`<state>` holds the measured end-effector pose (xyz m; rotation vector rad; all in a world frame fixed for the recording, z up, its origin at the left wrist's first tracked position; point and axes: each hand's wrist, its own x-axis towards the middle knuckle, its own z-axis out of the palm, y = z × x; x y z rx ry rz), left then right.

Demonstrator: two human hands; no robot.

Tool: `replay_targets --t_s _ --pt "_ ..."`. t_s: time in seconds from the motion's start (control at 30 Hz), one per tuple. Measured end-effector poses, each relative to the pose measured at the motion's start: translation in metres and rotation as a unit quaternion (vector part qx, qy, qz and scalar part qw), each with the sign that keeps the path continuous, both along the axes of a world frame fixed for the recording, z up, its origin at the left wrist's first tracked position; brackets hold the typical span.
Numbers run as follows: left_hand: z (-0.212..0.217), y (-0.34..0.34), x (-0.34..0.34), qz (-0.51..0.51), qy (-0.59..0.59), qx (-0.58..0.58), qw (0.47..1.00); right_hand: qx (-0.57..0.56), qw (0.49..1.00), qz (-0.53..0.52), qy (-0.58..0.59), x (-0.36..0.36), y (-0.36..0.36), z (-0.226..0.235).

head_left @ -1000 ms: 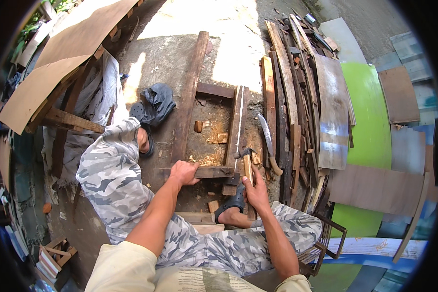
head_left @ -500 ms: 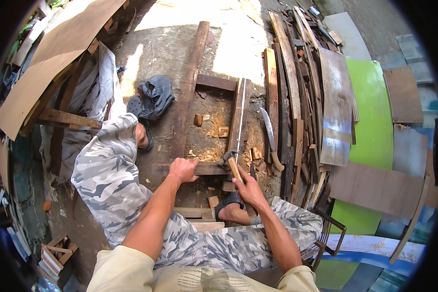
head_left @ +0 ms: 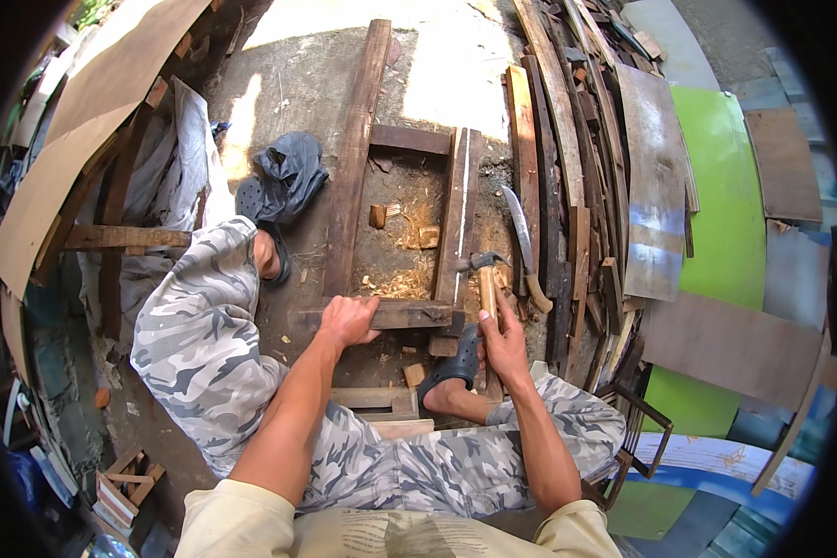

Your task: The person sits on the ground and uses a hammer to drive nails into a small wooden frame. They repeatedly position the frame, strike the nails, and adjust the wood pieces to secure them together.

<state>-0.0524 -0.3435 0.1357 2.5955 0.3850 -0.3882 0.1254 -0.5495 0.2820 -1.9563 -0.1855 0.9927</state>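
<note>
My left hand (head_left: 349, 322) is closed round the near crosspiece (head_left: 409, 314) of a dark wooden frame, close to its middle. A long plank (head_left: 356, 158) forms the frame's left side. Its right side is a shorter beam (head_left: 456, 219) with a pale line along it, and a far crosspiece (head_left: 409, 139) joins them. My right hand (head_left: 502, 342) grips the wooden handle of a claw hammer (head_left: 487, 284). The hammer's metal head is raised at the near end of the right beam, just right of the near crosspiece. A machete (head_left: 519, 244) lies to the right, wooden handle toward me.
Wood chips (head_left: 395, 284) and offcuts are scattered inside the frame. Long boards (head_left: 553, 139) are stacked along the right, beside green and grey panels (head_left: 716, 195). A black plastic bag (head_left: 293, 177) lies by my left foot. Brown sheets (head_left: 112, 84) lean at the left.
The hammer has moved right and away from the near crosspiece's end, its handle now more upright in view. My left hand keeps its hold on the crosspiece.
</note>
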Motion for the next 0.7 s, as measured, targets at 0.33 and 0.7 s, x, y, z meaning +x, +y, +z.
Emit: replay_targets --t_s 0.33,0.7 --pt "-0.001 0.0 -0.004 -0.014 0.01 0.006 1.0 -0.006 0.999 0.02 -0.028 -0.007 0.001 -0.005" --pt "0.0 0.002 0.002 -0.024 0.034 0.0 0.999 0.015 0.996 -0.086 -0.033 -0.008 -0.008 -0.008"
